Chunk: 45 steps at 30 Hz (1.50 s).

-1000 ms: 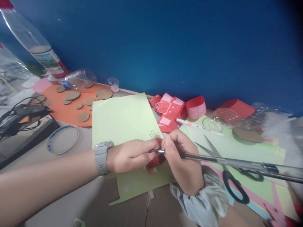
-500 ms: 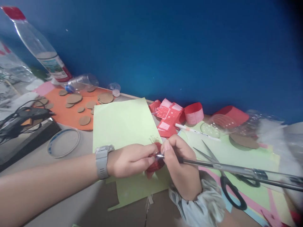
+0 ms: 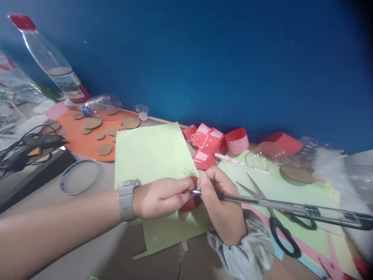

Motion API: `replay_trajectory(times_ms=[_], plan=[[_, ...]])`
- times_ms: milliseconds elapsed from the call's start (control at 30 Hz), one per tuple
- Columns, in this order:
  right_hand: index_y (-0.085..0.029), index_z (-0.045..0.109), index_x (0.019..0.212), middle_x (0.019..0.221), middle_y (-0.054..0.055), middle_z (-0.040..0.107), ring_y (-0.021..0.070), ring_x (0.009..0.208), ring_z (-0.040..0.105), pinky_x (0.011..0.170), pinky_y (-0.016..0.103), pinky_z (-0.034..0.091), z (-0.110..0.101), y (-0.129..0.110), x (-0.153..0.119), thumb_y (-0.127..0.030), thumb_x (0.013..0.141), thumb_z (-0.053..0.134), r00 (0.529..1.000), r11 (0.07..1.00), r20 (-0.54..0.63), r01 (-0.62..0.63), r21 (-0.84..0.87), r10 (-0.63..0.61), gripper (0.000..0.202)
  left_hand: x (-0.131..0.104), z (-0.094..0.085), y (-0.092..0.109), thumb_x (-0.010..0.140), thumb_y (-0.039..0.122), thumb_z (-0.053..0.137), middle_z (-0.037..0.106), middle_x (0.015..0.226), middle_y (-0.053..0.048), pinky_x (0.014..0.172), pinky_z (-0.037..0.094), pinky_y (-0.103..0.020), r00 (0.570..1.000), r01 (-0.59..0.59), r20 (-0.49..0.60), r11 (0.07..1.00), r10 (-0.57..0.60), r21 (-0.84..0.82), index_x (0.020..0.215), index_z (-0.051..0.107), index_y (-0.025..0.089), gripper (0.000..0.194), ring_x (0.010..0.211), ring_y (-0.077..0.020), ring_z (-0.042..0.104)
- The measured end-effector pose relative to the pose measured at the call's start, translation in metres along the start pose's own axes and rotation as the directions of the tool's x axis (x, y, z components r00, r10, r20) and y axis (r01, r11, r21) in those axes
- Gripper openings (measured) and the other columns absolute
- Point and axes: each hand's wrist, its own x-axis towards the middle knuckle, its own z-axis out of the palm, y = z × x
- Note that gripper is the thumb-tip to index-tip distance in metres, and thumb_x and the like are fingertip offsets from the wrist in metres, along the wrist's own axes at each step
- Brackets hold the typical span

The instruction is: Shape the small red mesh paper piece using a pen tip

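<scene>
A small, rounded dark-red piece with a dark pattern (image 3: 192, 202) is pinched in my left hand (image 3: 164, 198), which wears a grey wristwatch (image 3: 126, 199). My right hand (image 3: 223, 204) grips a clear-barrelled pen (image 3: 285, 207), its metal tip pressed against the red piece. The pen's long barrel extends right, over a pair of black-handled scissors (image 3: 281, 231) lying open. Both hands are above a pale green paper sheet (image 3: 151, 153) that bears a dark scribble near the fingers. Part of the red piece is hidden by my fingers.
Cardboard discs (image 3: 92, 123) lie on orange paper (image 3: 75, 140) to the left, beside a tall bottle (image 3: 68, 83) and a tape ring (image 3: 79, 177). A black glue gun (image 3: 37, 146) sits at far left. Red paper pieces (image 3: 208, 146), a white marker (image 3: 241, 163) and clear plastic (image 3: 271, 151) lie right.
The pen's far end has swung slightly up, and its dark end cap now shows at the right edge. My view has shifted a little; both hands keep their grips.
</scene>
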Motion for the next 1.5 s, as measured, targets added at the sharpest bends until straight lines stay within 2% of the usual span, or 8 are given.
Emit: replay_trajectory(times_ms=[300,467,700,867,1067,1167,1333,1500], plan=[[-0.021,0.04,0.066,0.057,-0.006,0.038,0.0093,0.05,0.037,0.047,0.021,0.033,0.0006,-0.0007,-0.0005,-0.023,0.094,0.044,1.0,1.0,-0.012,0.018,0.013,-0.018,0.029,-0.0011,-0.0001,-0.0016,0.103,0.027,0.028,0.066,0.084,-0.005,0.08,0.048,-0.029,1.0,-0.001,0.006,1.0,0.001,-0.007,0.091,0.042,0.018,0.021,0.078,-0.0169,0.06],[-0.021,0.041,0.067,0.057,-0.005,0.044,0.0083,0.05,0.04,0.048,0.02,0.035,0.0003,0.0001,-0.0038,-0.022,0.095,0.044,0.994,0.995,-0.052,0.095,0.027,-0.093,0.029,0.0001,0.0002,0.0011,0.102,0.028,0.027,0.066,0.083,-0.006,0.081,0.048,-0.029,1.0,0.004,0.005,1.0,-0.003,-0.018,0.094,0.043,0.018,0.021,0.08,-0.0179,0.062],[-0.021,0.041,0.066,0.054,-0.006,0.039,0.0083,0.047,0.036,0.044,0.021,0.032,-0.0002,0.0024,0.0,-0.019,0.093,0.043,0.996,0.996,-0.007,0.09,-0.021,-0.09,0.027,0.0004,0.0,0.0021,0.1,0.022,0.03,0.065,0.081,-0.004,0.078,0.046,-0.026,1.0,0.006,-0.007,1.0,-0.006,0.004,0.089,0.042,0.019,0.016,0.077,-0.0156,0.06],[-0.022,0.04,0.067,0.057,-0.006,0.041,0.0092,0.05,0.039,0.047,0.021,0.034,0.0005,0.0026,-0.0002,-0.017,0.091,0.043,0.997,0.996,-0.012,0.072,-0.056,-0.072,0.025,0.0013,-0.0001,0.002,0.099,0.022,0.03,0.066,0.081,-0.004,0.078,0.047,-0.026,1.0,0.023,0.001,1.0,-0.023,0.002,0.089,0.041,0.019,0.016,0.078,-0.0159,0.061],[-0.021,0.041,0.068,0.058,-0.005,0.042,0.0087,0.051,0.038,0.046,0.021,0.032,0.0005,0.0027,-0.0021,-0.026,0.096,0.043,0.999,0.999,-0.048,0.026,0.039,-0.024,0.029,0.0012,-0.0001,0.0021,0.101,0.026,0.029,0.065,0.081,-0.005,0.077,0.047,-0.027,1.0,0.016,0.007,1.0,-0.016,-0.005,0.092,0.043,0.018,0.018,0.077,-0.0167,0.06],[-0.021,0.043,0.068,0.059,-0.005,0.043,0.0082,0.051,0.039,0.045,0.02,0.032,-0.0008,0.0034,-0.0036,-0.028,0.097,0.043,0.999,0.997,-0.031,0.021,0.068,-0.019,0.03,0.001,-0.0013,0.0011,0.101,0.029,0.03,0.064,0.083,-0.006,0.077,0.048,-0.029,1.0,0.012,0.01,0.998,-0.012,-0.061,0.093,0.044,0.018,0.02,0.077,-0.0176,0.06],[-0.02,0.045,0.069,0.058,-0.006,0.043,0.0074,0.05,0.038,0.047,0.02,0.031,-0.0018,0.003,-0.005,-0.025,0.097,0.044,0.996,0.996,-0.014,0.091,0.007,-0.091,0.029,0.0007,-0.0015,-0.0002,0.102,0.032,0.033,0.059,0.085,-0.007,0.074,0.049,-0.03,0.999,-0.034,-0.013,0.977,0.032,-0.209,0.092,0.044,0.016,0.022,0.077,-0.0181,0.06],[-0.02,0.044,0.068,0.057,-0.006,0.041,0.0073,0.05,0.035,0.047,0.021,0.03,-0.002,0.0024,-0.0031,-0.027,0.098,0.044,0.994,0.994,-0.033,0.109,0.032,-0.108,0.031,0.0022,0.0011,-0.0021,0.101,0.029,0.036,0.056,0.083,-0.005,0.071,0.049,-0.029,0.997,-0.011,-0.083,0.976,-0.007,-0.215,0.092,0.048,0.015,0.02,0.074,-0.0167,0.055]])
